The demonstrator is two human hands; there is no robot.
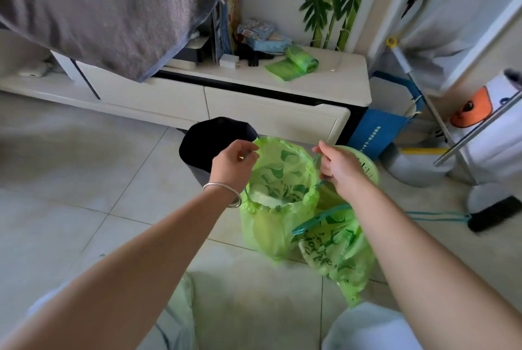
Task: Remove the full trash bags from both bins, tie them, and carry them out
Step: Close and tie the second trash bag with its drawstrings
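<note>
Both arms reach forward and down. The left hand [233, 161] has its fingers [248, 149] curled, pinching the rim of the open green bag [278, 202]; the right hand [339, 167] pinches the blue drawstring [316, 158] at the opposite rim. The bag stands on the floor between the fingers, translucent, with dark green print I cannot read. Below the right fingers a second green bag [339, 253] lies closed. Beyond the left fingers stands a black bin [209, 143].
</note>
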